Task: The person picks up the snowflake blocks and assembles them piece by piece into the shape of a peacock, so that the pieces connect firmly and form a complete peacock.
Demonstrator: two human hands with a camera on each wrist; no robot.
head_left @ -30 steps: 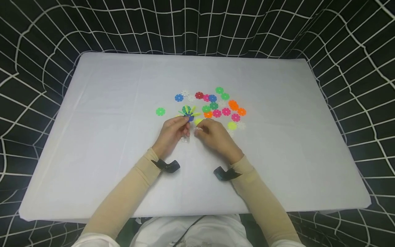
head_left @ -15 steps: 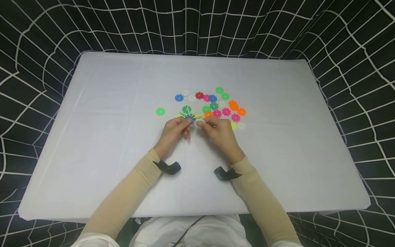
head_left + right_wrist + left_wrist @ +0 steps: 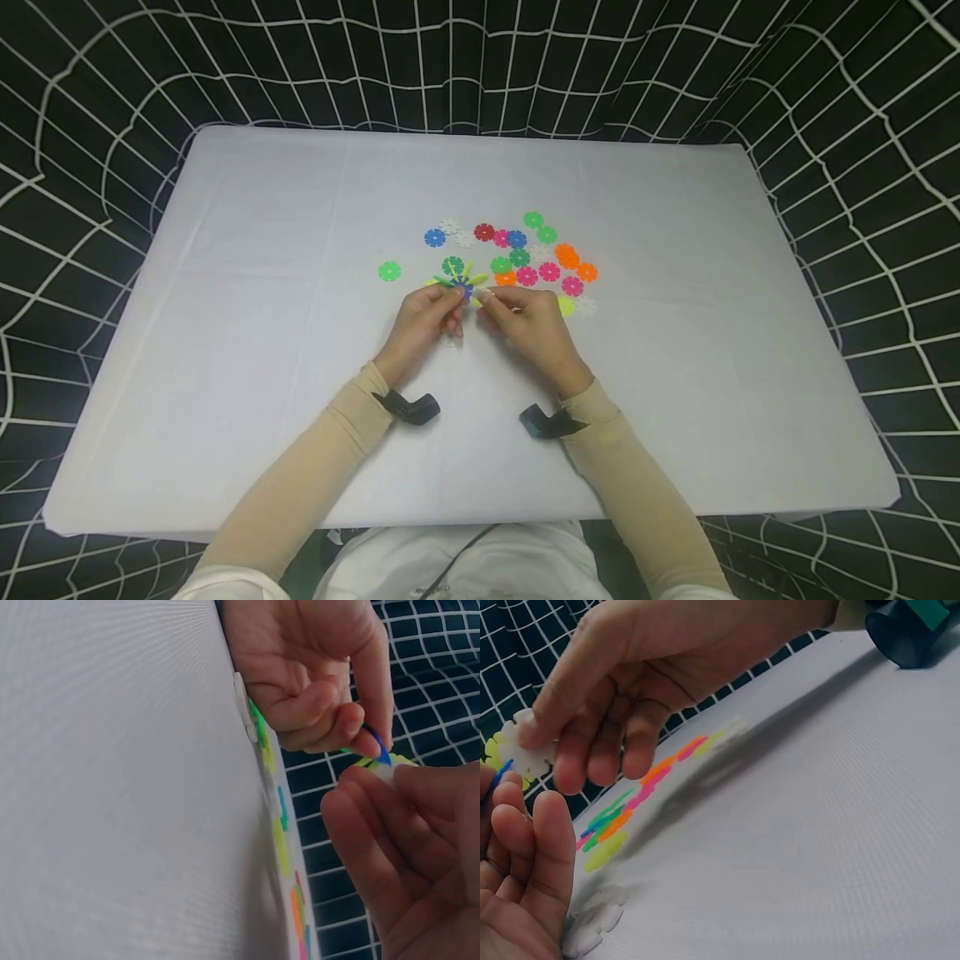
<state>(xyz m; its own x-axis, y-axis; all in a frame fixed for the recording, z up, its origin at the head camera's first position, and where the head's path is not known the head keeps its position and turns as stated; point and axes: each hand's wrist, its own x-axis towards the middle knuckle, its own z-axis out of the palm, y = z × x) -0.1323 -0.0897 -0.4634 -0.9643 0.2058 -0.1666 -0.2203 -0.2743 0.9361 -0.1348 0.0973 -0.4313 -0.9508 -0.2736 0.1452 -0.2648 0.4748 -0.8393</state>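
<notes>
Over the near side of the scattered discs, my left hand [image 3: 420, 325] pinches a blue notched plastic disc [image 3: 463, 284]. Yellow and green discs [image 3: 478, 279] are slotted into its far edge and fan out like petals. My right hand [image 3: 536, 329] pinches a white notched disc [image 3: 536, 756] between thumb and index finger, right at the blue disc's right edge. In the right wrist view the blue disc [image 3: 383, 753] shows edge-on, its tip meeting the right fingertips. The fingers hide much of both discs. A loose white disc [image 3: 598, 921] lies on the table under my left hand.
Loose discs spread across the middle of the white table [image 3: 225, 333]: a pink one [image 3: 550, 272], an orange one [image 3: 588, 272], a red one [image 3: 484, 232] and several others. One green disc [image 3: 390, 271] lies apart on the left. White netting [image 3: 480, 75] over dark cloth surrounds the table.
My right hand has moved slightly up and left, bringing the white disc to the blue disc's edge. The left hand has turned the blue disc a little and otherwise stays nearly in place.
</notes>
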